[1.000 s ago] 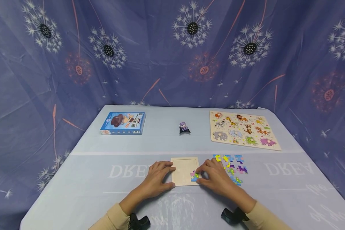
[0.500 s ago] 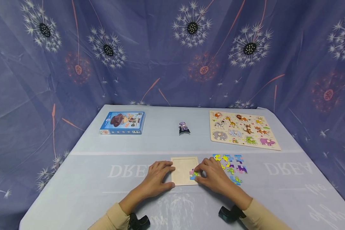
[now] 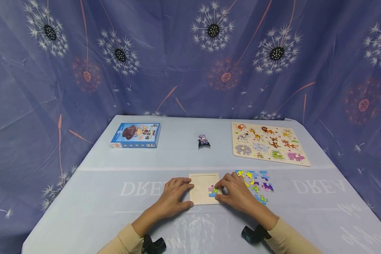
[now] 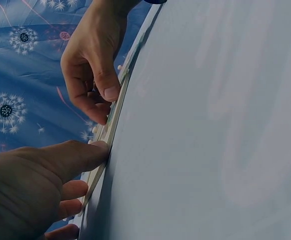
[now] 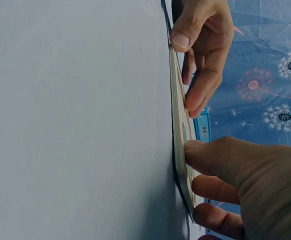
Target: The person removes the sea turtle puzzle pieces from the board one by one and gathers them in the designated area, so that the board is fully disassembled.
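Note:
A small square wooden puzzle tray (image 3: 200, 188) lies flat on the table in front of me. My left hand (image 3: 173, 198) holds it by its left side, thumb (image 4: 93, 154) at the near corner and fingers along the edge. At the tray's lower right, a pink, green and blue jigsaw piece (image 3: 212, 191) lies inside the frame. My right hand (image 3: 236, 193) pinches that piece between thumb and fingers, covering part of it. Just beyond the right hand several loose jigsaw pieces (image 3: 267, 187) are spread on the table, some hidden behind the hand.
At the back left stands a blue box (image 3: 135, 135) with a hat picture. A small purple-haired figure (image 3: 203, 141) is at the back middle. An animal peg puzzle board (image 3: 268, 144) lies at the back right, behind the loose pieces.
The right hand has slid the jigsaw piece slightly left within the tray. My left hand has stayed on the tray's left edge.

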Demonstrator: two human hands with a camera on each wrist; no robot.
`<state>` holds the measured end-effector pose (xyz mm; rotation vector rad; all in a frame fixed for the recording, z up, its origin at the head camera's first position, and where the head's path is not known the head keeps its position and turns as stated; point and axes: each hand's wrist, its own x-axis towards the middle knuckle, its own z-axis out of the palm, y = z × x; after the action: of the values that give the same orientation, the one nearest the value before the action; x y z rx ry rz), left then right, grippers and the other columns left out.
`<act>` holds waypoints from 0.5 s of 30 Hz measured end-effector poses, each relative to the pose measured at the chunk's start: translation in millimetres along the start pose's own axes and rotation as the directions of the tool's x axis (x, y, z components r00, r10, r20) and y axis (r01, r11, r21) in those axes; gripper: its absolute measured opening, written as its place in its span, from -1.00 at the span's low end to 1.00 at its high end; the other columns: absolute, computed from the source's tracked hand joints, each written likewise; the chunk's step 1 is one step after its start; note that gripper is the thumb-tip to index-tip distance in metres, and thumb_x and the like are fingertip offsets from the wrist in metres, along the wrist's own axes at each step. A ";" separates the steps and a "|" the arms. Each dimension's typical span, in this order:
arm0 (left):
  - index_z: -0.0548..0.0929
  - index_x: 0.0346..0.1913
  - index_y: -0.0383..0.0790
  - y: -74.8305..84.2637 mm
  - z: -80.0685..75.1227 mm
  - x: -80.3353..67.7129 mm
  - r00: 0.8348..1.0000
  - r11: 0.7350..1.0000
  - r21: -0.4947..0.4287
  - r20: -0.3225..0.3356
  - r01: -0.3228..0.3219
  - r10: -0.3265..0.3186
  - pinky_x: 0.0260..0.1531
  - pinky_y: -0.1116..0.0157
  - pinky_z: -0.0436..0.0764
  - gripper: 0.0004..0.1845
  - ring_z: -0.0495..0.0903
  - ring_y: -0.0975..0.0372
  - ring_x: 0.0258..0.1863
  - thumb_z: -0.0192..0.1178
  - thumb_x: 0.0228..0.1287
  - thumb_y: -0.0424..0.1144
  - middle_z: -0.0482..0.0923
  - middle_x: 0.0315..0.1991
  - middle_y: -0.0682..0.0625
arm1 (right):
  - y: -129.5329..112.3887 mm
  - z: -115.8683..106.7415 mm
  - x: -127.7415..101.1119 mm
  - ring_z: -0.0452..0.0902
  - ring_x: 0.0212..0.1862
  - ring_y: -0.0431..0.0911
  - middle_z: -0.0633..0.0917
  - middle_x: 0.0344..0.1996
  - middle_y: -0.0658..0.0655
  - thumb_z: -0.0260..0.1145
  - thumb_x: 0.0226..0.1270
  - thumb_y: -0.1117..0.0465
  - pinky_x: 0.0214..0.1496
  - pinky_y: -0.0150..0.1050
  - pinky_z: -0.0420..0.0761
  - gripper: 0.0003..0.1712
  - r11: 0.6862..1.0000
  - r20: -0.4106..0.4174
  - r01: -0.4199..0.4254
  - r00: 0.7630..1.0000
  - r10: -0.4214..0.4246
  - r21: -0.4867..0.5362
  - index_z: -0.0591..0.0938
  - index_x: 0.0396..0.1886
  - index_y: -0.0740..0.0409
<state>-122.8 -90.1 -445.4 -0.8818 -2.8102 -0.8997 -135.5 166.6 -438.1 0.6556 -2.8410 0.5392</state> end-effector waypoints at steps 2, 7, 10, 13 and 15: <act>0.57 0.10 -0.17 -0.2 0.1 0.3 1.000 1.000 0.002 0.000 0.001 -0.001 0.14 -0.11 0.20 -0.46 0.31 0.00 0.20 0.37 -0.01 -0.12 0.41 0.22 -0.10 | 0.6 -0.1 0.2 0.23 -0.29 -0.22 0.52 -0.43 -0.12 0.54 -0.16 -0.01 -0.18 -0.24 0.22 -0.69 1.000 0.003 0.002 1.000 -0.002 -0.005 0.72 -0.35 -0.07; 0.57 0.10 -0.18 0.1 -0.1 0.4 1.000 1.000 -0.012 0.008 0.009 -0.009 0.15 -0.12 0.18 -0.46 0.30 -0.01 0.20 0.37 -0.01 -0.13 0.41 0.22 -0.11 | 1.9 0.6 0.1 0.23 -0.29 -0.23 0.53 -0.42 -0.12 0.55 -0.17 -0.01 -0.18 -0.24 0.22 -0.70 1.000 0.001 0.004 1.000 -0.004 0.003 0.73 -0.36 -0.08; 0.57 0.10 -0.18 0.2 0.0 0.4 1.000 1.000 -0.020 0.011 0.012 -0.012 0.16 -0.13 0.17 -0.46 0.30 -0.02 0.21 0.37 -0.01 -0.13 0.40 0.22 -0.11 | 2.5 1.1 -0.3 0.23 -0.29 -0.25 0.53 -0.42 -0.12 0.55 -0.17 0.00 -0.18 -0.24 0.22 -0.70 1.000 -0.008 0.013 1.000 -0.013 0.008 0.73 -0.37 -0.09; 0.57 0.10 -0.18 0.3 0.3 0.5 1.000 1.000 -0.024 0.013 0.016 -0.015 0.17 -0.13 0.17 -0.46 0.30 -0.02 0.21 0.37 -0.01 -0.14 0.40 0.22 -0.10 | 2.8 1.4 -0.8 0.23 -0.28 -0.25 0.52 -0.42 -0.12 0.55 -0.17 0.00 -0.17 -0.24 0.23 -0.71 1.000 -0.013 0.026 1.000 -0.026 0.005 0.73 -0.37 -0.10; 0.57 0.10 -0.18 0.2 0.5 0.7 1.000 1.000 -0.023 0.011 0.019 -0.018 0.17 -0.13 0.16 -0.46 0.29 -0.01 0.21 0.38 -0.01 -0.14 0.40 0.22 -0.10 | 2.8 1.1 -1.0 0.23 -0.28 -0.25 0.52 -0.42 -0.13 0.55 -0.17 0.00 -0.16 -0.23 0.24 -0.71 0.999 -0.018 0.039 0.999 -0.039 -0.001 0.73 -0.37 -0.10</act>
<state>-123.1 -89.4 -445.6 -0.8677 -2.8277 -0.9350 -136.0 168.9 -440.2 0.7009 -2.8057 0.5352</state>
